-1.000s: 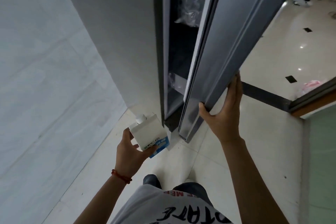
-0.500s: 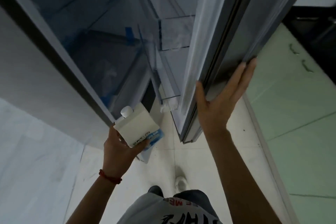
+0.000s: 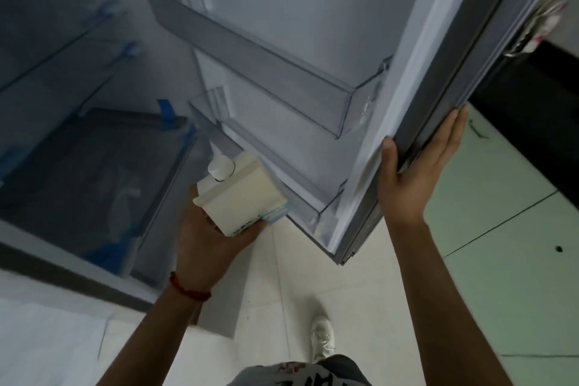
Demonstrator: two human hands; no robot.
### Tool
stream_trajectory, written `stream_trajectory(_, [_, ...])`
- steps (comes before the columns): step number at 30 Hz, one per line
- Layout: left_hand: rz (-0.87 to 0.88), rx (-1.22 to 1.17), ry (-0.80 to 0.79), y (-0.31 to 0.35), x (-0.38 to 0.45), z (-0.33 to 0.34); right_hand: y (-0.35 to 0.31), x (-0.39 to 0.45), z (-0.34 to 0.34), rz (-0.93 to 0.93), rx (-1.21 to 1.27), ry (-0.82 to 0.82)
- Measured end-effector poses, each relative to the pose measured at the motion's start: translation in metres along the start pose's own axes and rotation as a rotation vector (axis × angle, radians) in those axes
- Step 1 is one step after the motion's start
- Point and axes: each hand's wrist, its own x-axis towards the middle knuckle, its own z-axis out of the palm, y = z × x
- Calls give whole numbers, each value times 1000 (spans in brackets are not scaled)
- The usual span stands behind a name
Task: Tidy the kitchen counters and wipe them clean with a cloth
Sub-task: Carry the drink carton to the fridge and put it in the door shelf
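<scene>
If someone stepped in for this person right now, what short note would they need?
Left hand: holding the white carton with a capped spout, just in front of the lowest door shelf.
Right hand: gripping the edge of the open fridge door.
Done: fridge is open, carton brought to it.
Left: set the carton on a shelf, probably the door one, shut the door. No counter or cloth is in view.

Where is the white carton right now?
Head view, centre-left: the white carton sits in the left hand, beside the lowest shelf of the open fridge door.
</scene>
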Motion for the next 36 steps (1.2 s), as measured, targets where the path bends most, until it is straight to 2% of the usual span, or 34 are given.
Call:
stream_trajectory(4, [71,-51,14,14,35,45,38,31,1,-3,23,-22])
stream_trajectory(11, [171,-66,-113,14,85,111,86,79,8,2,106,-64])
stream_trajectory(19, [164,-20,-355,16,156,148,119,108,21,32,145,-98])
stream_trajectory(25, [231,32,-524,13,195,169,134,121,27,79,173,-111])
stream_trajectory(28, [200,32,-570,7,205,184,137,124,28,90,186,-114])
stream_trajectory(32, [133,34,-738,-11,206,199,139,124,29,94,180,-111])
stream_trajectory(36, [62,38,-782,-22,207,206,137,123,29,102,186,-116])
